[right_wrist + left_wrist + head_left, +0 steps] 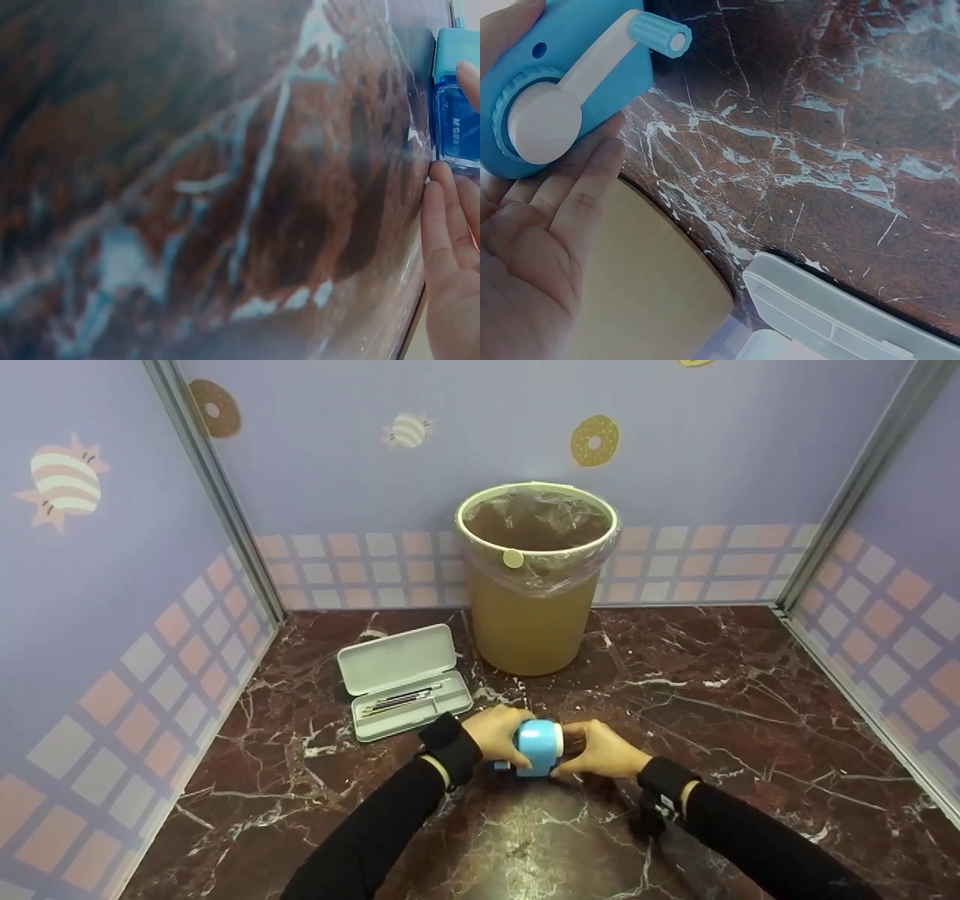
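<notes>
A blue crank pencil sharpener (538,748) is held between both hands low over the dark marbled table. My left hand (496,733) grips its left side, fingers behind and thumb in front. Its white crank (546,122) with a ribbed blue knob (660,34) faces the left wrist view. My right hand (606,750) holds the opposite end, thumb to the near side and fingers to the far side. In the right wrist view, a translucent blue drawer (455,131) shows under the lighter blue top, partly cut off by the frame edge.
Left of the hands lies an open pale pencil case (367,730) with several pencils (401,701) inside. Behind stands a tan waste bin (529,622) lined with a clear bag. Patterned walls (337,450) enclose the table (750,697) at the back and sides.
</notes>
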Demonstrator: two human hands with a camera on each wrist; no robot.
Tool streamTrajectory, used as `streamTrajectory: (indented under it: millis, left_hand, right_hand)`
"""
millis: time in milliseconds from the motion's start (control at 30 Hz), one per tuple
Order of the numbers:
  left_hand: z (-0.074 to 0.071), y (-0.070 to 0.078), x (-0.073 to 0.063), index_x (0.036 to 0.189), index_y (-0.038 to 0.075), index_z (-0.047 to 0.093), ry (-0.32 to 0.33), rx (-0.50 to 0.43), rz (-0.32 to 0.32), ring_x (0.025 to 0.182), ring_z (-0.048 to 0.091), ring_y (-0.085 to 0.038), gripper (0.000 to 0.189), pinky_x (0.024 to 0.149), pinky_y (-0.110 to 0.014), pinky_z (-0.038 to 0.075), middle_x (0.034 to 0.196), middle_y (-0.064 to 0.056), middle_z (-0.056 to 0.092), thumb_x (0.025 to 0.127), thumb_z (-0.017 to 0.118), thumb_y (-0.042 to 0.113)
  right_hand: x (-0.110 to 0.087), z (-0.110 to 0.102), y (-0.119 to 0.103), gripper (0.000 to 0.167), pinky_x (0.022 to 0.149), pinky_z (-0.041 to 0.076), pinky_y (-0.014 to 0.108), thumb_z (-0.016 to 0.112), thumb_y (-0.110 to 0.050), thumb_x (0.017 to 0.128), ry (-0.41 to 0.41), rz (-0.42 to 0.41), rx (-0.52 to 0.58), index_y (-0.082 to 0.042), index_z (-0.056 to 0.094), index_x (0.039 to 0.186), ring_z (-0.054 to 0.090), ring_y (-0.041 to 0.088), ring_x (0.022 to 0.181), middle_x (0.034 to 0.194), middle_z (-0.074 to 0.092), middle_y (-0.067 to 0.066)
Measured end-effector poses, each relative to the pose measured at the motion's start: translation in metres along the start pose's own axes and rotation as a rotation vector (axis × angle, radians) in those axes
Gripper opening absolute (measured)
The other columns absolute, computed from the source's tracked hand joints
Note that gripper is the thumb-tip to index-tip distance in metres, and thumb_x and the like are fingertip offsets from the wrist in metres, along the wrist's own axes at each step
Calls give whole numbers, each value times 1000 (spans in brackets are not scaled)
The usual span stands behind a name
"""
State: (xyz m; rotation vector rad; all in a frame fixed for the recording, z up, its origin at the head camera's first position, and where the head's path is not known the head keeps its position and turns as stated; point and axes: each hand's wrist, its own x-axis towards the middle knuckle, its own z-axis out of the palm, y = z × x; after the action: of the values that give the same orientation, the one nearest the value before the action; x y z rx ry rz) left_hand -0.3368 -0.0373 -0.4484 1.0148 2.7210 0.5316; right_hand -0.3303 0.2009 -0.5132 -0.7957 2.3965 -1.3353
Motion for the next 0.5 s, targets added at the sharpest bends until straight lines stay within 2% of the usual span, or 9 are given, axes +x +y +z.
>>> streamTrajectory:
  millis: [267, 500]
  left_hand:
    - [0, 1, -1, 126, 4, 68, 1, -13, -7, 96, 73, -25, 65, 83, -32, 56, 112, -12, 77, 71, 93, 27]
    - [-1, 2, -2, 124, 4, 69, 4, -16, 1, 94, 72, -24, 64, 81, -31, 56, 110, -11, 77, 70, 93, 27]
  right_hand:
    - [1, 1, 1, 54, 92, 59, 33, 89, -22, 78, 24, -14, -62, -3, 69, 125, 74, 25, 108, 119, 76, 13]
    - [3, 4, 2, 53, 88, 58, 25, 90, -21, 78, 36, -15, -49, -3, 69, 123, 73, 17, 102, 115, 77, 13]
